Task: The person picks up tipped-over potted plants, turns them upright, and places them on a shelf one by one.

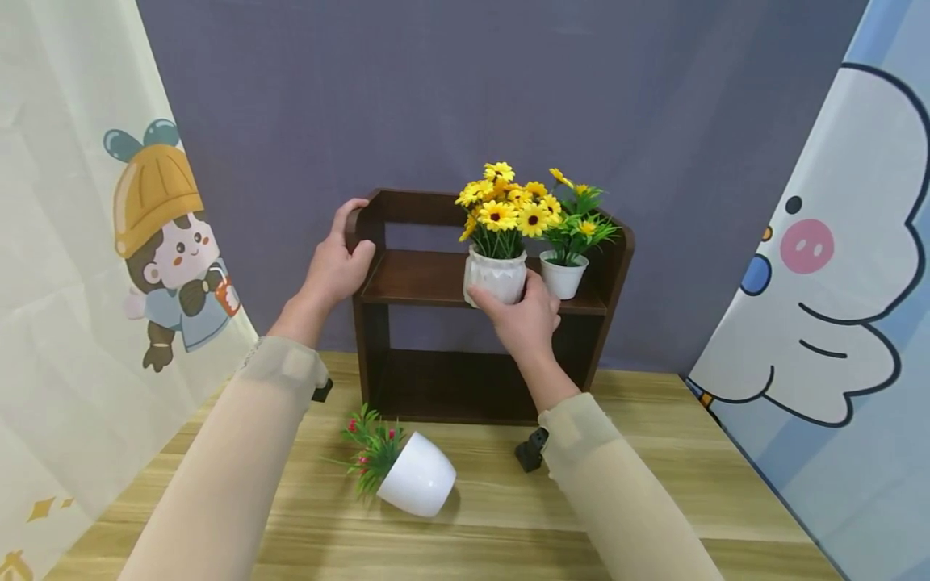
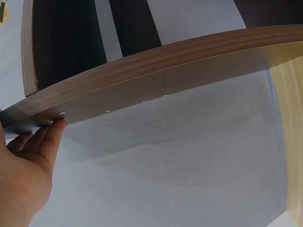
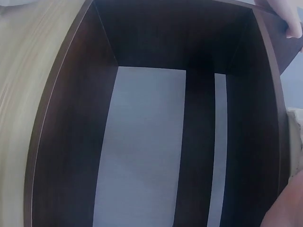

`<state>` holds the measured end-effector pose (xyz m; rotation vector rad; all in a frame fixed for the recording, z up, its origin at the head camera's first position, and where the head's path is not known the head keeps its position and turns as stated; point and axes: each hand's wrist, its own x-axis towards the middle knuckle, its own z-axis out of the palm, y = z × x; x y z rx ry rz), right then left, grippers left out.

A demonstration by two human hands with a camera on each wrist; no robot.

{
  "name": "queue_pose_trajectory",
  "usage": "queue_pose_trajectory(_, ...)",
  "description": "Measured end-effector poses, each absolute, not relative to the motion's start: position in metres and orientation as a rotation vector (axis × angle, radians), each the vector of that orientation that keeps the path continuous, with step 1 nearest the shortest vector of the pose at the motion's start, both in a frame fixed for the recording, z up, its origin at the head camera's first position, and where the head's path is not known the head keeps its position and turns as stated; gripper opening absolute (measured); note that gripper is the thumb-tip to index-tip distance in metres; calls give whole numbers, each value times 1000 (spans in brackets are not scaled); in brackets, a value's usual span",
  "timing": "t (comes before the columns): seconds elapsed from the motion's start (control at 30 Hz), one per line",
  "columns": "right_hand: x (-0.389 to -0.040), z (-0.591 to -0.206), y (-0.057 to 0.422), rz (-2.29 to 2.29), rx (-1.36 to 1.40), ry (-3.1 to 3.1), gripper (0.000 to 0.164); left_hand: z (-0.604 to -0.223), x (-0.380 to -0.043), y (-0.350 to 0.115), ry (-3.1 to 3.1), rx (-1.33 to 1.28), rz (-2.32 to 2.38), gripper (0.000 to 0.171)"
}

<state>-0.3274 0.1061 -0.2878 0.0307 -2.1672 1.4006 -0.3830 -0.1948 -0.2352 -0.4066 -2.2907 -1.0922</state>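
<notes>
My left hand [image 1: 337, 262] grips the upper left side panel of a dark brown two-tier shelf [image 1: 429, 274]. In the left wrist view, its fingers [image 2: 52, 142] press the panel's outer face. My right hand [image 1: 526, 323] holds a white ribbed pot of yellow daisy-like flowers [image 1: 497, 276], thumb on one side and fingers on the other, at the front of the upper board. Whether the pot's base touches the board, I cannot tell. Beside it on the right, a smaller white pot with green leaves and yellow flowers [image 1: 563, 278] stands upright on the upper tier.
A glossy white pot with a green, pink-flowered plant [image 1: 417, 476] lies on its side on the wooden table [image 1: 479, 524], in front of the shelf. Grey cloth [image 1: 291, 121] hangs behind. Cartoon-printed sheets [image 1: 65, 242] flank the table on both sides.
</notes>
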Motion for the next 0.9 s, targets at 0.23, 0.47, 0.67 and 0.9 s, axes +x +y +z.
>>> queue_pose_trajectory(0.23, -329, -286, 98, 1317, -44, -2173, 101, -234, -384, -195, -2303, -412, -1097, 68)
queue_pose_trajectory(0.47, -328, -284, 94, 1288, -64, -2172, 103, -231, -384, -196, -2309, -408, -1098, 68)
queue_pose_trajectory(0.67, -328, -286, 99, 1294, -18, -2210, 106, -234, -383, -196, -2306, -405, -1107, 68)
queue_pose_trajectory(0.9, -323, -291, 112, 1405, 109, -2215, 104, -236, -384, -195, -2300, -407, -1113, 68)
